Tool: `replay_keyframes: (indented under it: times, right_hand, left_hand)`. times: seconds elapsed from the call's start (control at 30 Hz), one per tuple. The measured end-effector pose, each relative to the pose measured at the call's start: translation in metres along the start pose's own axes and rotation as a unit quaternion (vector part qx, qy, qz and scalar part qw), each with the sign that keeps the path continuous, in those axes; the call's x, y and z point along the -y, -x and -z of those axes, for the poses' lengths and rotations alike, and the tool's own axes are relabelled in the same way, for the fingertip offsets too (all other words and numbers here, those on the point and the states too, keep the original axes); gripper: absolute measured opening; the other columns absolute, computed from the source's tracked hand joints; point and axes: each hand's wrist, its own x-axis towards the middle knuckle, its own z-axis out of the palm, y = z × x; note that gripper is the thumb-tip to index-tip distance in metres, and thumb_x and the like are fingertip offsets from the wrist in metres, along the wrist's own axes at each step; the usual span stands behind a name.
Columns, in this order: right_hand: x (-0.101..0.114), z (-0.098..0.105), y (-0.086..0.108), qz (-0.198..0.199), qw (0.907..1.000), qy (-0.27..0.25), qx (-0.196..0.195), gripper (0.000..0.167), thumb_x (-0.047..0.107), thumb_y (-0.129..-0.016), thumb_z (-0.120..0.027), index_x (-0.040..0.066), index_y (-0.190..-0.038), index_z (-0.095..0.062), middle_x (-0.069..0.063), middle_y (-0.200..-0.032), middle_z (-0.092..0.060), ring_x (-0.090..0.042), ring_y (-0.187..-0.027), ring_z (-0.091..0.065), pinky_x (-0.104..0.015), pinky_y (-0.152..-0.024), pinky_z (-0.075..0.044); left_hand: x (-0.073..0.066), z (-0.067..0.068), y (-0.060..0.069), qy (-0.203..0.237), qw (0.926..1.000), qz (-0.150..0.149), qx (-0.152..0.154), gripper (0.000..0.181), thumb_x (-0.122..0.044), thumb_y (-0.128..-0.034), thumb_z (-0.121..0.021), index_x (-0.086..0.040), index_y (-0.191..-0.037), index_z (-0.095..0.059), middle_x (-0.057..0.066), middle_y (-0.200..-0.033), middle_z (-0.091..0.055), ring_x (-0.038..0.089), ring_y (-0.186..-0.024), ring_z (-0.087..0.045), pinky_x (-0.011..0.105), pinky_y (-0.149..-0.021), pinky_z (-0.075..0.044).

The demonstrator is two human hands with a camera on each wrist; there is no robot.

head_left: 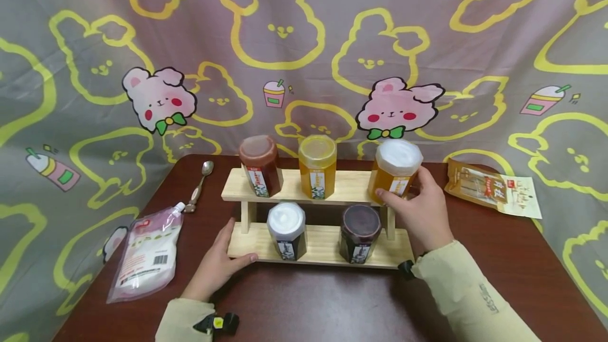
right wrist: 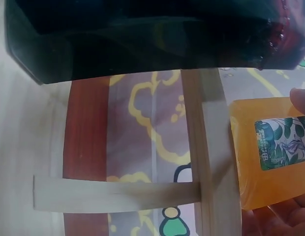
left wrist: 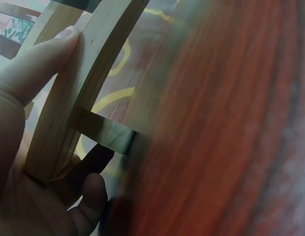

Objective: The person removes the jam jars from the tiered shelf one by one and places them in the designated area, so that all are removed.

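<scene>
A two-step wooden rack (head_left: 328, 244) stands on the table with several faceted jars on it. My left hand (head_left: 219, 263) grips the left end of its lower board, the thumb on top; the left wrist view shows fingers (left wrist: 93, 201) curled beneath the board (left wrist: 69, 98). At the right end of the upper step, my right hand (head_left: 425, 210) holds a white-lidded jar of orange contents (head_left: 387, 178), also seen as an orange jar (right wrist: 270, 182) beside the step in the right wrist view. A red-brown jar (head_left: 262, 168) and a yellow jar (head_left: 317, 168) share that step.
On the lower step stand a white-lidded dark jar (head_left: 287, 231) and a dark-lidded jar (head_left: 361, 234). Left of the rack lie a spouted pouch (head_left: 149, 257) and a spoon (head_left: 199, 186). A brown and cream packet (head_left: 494, 191) lies at right. A patterned curtain (head_left: 304, 83) hangs behind.
</scene>
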Motion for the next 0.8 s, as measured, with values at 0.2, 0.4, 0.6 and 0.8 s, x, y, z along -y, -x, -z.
replay_keyframes:
  times: [0.2, 0.4, 0.6, 0.8]
  right_hand:
    - [-0.001, 0.006, 0.001, 0.003, 0.9999, -0.003, -0.01, 0.071, 0.027, -0.083, -0.085, 0.008, -0.141, -0.05, -0.01, -0.127, -0.062, -0.019, -0.107, -0.056, -0.014, -0.078, -0.048]
    - [-0.001, 0.012, 0.001, 0.002, 0.9998, 0.006, -0.017, 0.07, 0.025, -0.082, -0.085, 0.008, -0.141, -0.051, -0.01, -0.126, -0.062, -0.019, -0.11, -0.057, -0.013, -0.083, -0.048]
    - [-0.004, 0.019, 0.0, -0.002, 0.9997, 0.003, -0.023, 0.071, 0.023, -0.082, -0.085, 0.011, -0.143, -0.05, -0.007, -0.126, -0.06, -0.013, -0.109, -0.058, -0.012, -0.085, -0.047]
    - [-0.009, 0.028, -0.001, 0.007, 0.9991, 0.018, -0.037, 0.07, 0.02, -0.081, -0.086, 0.012, -0.142, -0.052, -0.005, -0.124, -0.06, -0.003, -0.102, -0.056, -0.01, -0.082, -0.047]
  left_hand:
    - [-0.001, 0.001, 0.0, -0.002, 1.0, -0.001, 0.003, 0.112, -0.039, -0.0805, -0.085, 0.007, -0.157, -0.017, 0.032, -0.159, -0.022, 0.048, -0.145, -0.025, 0.061, -0.115, -0.027]
    - [0.001, 0.001, 0.001, -0.009, 1.0, 0.001, 0.001, 0.112, -0.039, -0.0808, -0.084, 0.007, -0.157, -0.017, 0.032, -0.159, -0.023, 0.047, -0.145, -0.027, 0.061, -0.115, -0.028]
    - [0.001, 0.001, 0.0, -0.003, 1.0, 0.003, 0.001, 0.112, -0.039, -0.081, -0.084, 0.006, -0.157, -0.017, 0.032, -0.159, -0.023, 0.047, -0.145, -0.026, 0.06, -0.115, -0.026]
    - [-0.001, 0.001, 0.001, -0.005, 1.0, 0.004, 0.003, 0.111, -0.039, -0.081, -0.084, 0.007, -0.157, -0.017, 0.033, -0.159, -0.022, 0.048, -0.145, -0.025, 0.061, -0.115, -0.027]
